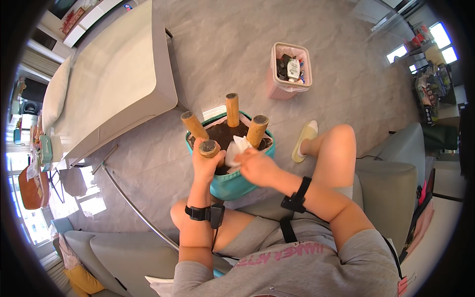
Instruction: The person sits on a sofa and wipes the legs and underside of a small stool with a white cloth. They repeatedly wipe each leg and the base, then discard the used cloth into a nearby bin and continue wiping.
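In front of my knees is an upturned stool with teal fabric sides (235, 185) and a dark underside (219, 131). Several round wooden legs stick up from it, with dark worn pads on their ends. My left hand (202, 167) is wrapped around the leg nearest me (208, 148). A crumpled white tissue or cloth (233, 152) is pinched in my right hand (259, 169), which is slightly blurred. The tissue is over the underside, between the gripped leg and the right leg (257, 130). The left leg (195, 125) and far leg (232, 110) stand untouched.
A pink bin (284, 91) with rubbish inside stands on the grey tiled floor beyond the stool. To the left is a bed-like platform (118, 67) with a pillow. A metal pole (130, 204) leans at lower left. Grey sofa sections (387, 185) flank me.
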A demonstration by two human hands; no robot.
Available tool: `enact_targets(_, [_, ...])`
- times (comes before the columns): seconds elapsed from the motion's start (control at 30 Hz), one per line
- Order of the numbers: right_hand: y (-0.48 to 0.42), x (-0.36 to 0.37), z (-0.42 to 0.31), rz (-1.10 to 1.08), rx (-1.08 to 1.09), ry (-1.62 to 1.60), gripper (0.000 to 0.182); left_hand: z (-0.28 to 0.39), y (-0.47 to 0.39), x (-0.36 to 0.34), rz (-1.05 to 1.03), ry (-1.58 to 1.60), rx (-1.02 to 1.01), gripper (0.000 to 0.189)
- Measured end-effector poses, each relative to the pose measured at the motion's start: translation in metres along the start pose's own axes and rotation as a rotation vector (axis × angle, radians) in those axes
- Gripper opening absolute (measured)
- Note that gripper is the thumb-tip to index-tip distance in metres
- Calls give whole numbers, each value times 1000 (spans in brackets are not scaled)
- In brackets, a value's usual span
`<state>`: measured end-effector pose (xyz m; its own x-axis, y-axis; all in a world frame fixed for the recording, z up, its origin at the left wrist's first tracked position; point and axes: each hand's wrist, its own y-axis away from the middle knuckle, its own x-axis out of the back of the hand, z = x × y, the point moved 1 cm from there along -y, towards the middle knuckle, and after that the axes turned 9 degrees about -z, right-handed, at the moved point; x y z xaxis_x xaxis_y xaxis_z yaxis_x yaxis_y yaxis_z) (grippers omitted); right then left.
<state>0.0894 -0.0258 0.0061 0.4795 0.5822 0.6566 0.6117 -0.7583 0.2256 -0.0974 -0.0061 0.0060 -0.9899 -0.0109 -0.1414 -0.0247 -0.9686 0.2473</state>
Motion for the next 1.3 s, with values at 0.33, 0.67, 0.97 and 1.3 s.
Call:
enact_targets(0.33, [-14, -18, 0, 5, 37, -265, 20, -17, -4, -7, 32, -159, -24, 38])
enact_targets(0.67, [-31, -25, 5, 120, 99, -636, 37, -8, 14, -36, 100, -354, -106, 44])
enact_targets(0.97, [-25, -43, -3, 144, -101, -772, 48, -16, 9, 11, -335, -214, -40, 49])
enact_targets(1.3, [21, -39, -3, 13, 42, -790, 53, -23, -42, 55, -57, -223, 68, 58])
